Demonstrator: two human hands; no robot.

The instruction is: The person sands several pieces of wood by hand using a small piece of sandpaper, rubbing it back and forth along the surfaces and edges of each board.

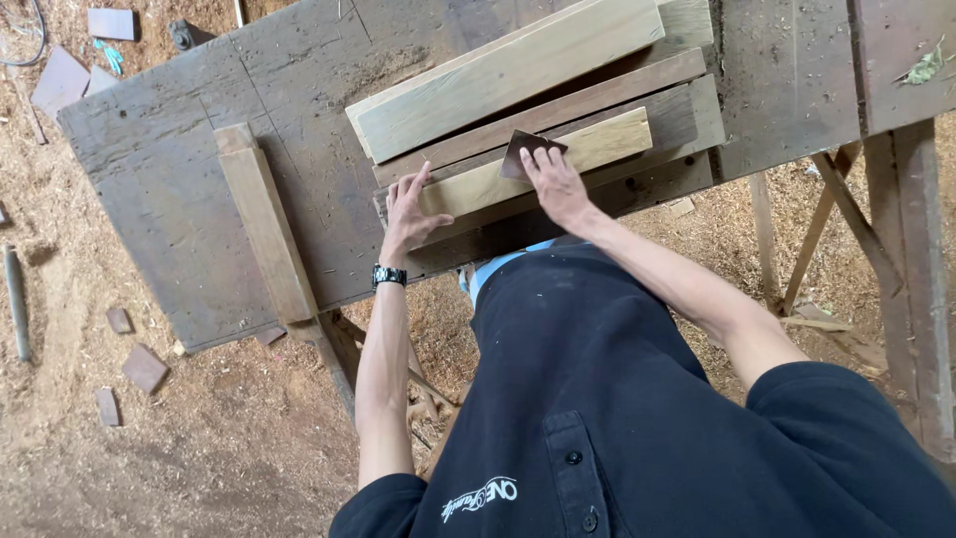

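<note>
Pressing, not clasping: right hand (556,184) lies flat with fingers spread on a small dark sanding sheet (530,151), pinning it against the top face of a pale wood plank (607,139); nothing is wrapped or pinched, the sheet is just held down under the fingertips. Left hand (410,211) is open too, fingers splayed on the near-left end of the same plank, bracing it, holding nothing. Wristwatch (389,274) on the left wrist. Head view only: the plank sits on a stack of darker boards (558,108), with a second pale plank (508,75) on top further back, all on a weathered grey worktop (169,179). Long axis of the sanded plank runs from near-left to far-right, slightly tilted up to the right; the sheet is about mid-length, so the bare stretch of the face lies to the right of the right-hand grip and a shorter stretch lies between the two hands. Right hand is the nearer one to the sheet, left is well apart from it along the plank. A wooden batten (267,234) lies on the worktop left of the hands. Sawdust floor (199,438) below, with small wood offcuts (144,367) scattered. Dark shirt fills the lower frame.
</note>
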